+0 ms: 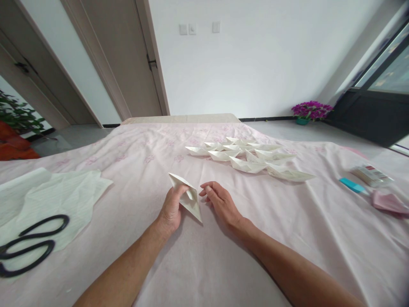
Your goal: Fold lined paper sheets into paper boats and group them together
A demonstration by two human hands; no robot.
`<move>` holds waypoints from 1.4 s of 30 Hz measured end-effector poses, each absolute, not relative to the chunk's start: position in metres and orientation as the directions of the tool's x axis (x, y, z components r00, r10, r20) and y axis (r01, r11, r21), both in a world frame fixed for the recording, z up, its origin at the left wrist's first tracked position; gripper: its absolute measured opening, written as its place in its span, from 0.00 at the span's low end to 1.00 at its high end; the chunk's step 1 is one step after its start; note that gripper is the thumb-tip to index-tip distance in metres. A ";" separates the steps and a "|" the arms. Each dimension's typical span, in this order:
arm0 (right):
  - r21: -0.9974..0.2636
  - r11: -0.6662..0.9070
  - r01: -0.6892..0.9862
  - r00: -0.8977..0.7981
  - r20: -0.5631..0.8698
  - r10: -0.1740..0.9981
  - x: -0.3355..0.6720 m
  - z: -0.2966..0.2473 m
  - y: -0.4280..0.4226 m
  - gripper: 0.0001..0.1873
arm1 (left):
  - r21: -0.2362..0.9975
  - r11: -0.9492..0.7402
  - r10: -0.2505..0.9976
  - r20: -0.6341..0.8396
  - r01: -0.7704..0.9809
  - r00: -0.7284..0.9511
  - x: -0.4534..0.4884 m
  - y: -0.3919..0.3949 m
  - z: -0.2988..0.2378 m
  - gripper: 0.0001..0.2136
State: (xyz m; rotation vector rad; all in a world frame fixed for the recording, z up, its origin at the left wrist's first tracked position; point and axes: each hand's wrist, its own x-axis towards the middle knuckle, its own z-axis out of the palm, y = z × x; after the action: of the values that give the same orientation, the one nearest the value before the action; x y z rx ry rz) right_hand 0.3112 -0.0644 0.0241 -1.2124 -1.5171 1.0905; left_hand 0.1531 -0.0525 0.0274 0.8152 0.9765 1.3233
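My left hand (171, 209) pinches a folded white paper piece (188, 197), thumb up against its side, holding it just above the pink cloth (223, 256). My right hand (219, 202) rests on the cloth right beside the paper with fingers curled loosely and apart, holding nothing. Beyond the hands, several finished white paper boats (246, 155) lie grouped together on the cloth.
Black scissors (28, 249) lie on white paper sheets (47, 200) at the left. At the right edge are a blue object (351, 185), a small packet (370, 175) and a pink item (390, 202). Doors, a wall and purple flowers (309, 110) stand behind.
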 end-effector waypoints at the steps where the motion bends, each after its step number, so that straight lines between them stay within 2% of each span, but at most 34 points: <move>1: -0.986 0.082 0.144 -0.167 0.057 0.984 0.309 0.024 -0.062 0.18 | 0.912 0.101 0.994 -0.112 -0.397 -0.005 0.154 -0.053 0.028 0.07; 3: -0.997 0.017 0.079 -0.222 -0.001 0.975 0.306 0.024 -0.059 0.19 | 0.923 0.112 0.993 -0.118 -0.369 0.005 0.155 -0.054 0.028 0.07; 10: -0.992 -0.127 0.027 -0.284 -0.129 0.950 0.307 0.030 -0.054 0.21 | 0.974 0.135 0.990 -0.138 -0.181 -0.007 0.157 -0.056 0.020 0.10; 16: -0.986 -0.168 0.004 -0.383 -0.156 0.910 0.312 0.036 -0.054 0.22 | 0.976 0.179 0.982 -0.185 -0.121 -0.041 0.161 -0.061 0.028 0.11; 22: -0.987 -0.162 -0.019 -0.410 -0.140 0.901 0.314 0.035 -0.054 0.20 | 0.970 0.185 0.983 -0.183 -0.155 0.026 0.162 -0.064 0.029 0.09; 28: -0.990 -0.111 0.083 -0.331 -0.132 0.934 0.312 0.029 -0.053 0.14 | 0.975 0.158 0.987 -0.151 -0.156 0.056 0.165 -0.064 0.032 0.09; 33: -0.970 -0.016 0.241 -0.261 -0.080 0.962 0.307 0.027 -0.053 0.09 | 0.975 0.132 0.991 -0.125 -0.177 0.046 0.164 -0.064 0.032 0.07; 36: -0.977 -0.026 0.212 -0.251 -0.080 0.965 0.306 0.031 -0.056 0.12 | 0.969 0.139 0.990 -0.139 -0.202 0.016 0.164 -0.063 0.029 0.07; 40: -0.994 -0.060 0.091 -0.355 -0.089 0.931 0.309 0.034 -0.059 0.19 | 0.963 0.167 0.985 -0.174 -0.213 -0.011 0.162 -0.059 0.023 0.07; 42: -0.995 -0.033 0.099 -0.390 -0.069 0.918 0.311 0.033 -0.059 0.24 | 0.958 0.179 0.983 -0.184 -0.222 -0.003 0.161 -0.058 0.021 0.07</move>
State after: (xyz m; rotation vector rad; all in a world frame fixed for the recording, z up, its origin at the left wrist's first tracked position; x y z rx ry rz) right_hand 0.3107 -0.0588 0.0330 -1.0978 -1.5492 1.4993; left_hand 0.1607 -0.0577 0.0209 0.9011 1.1427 1.1880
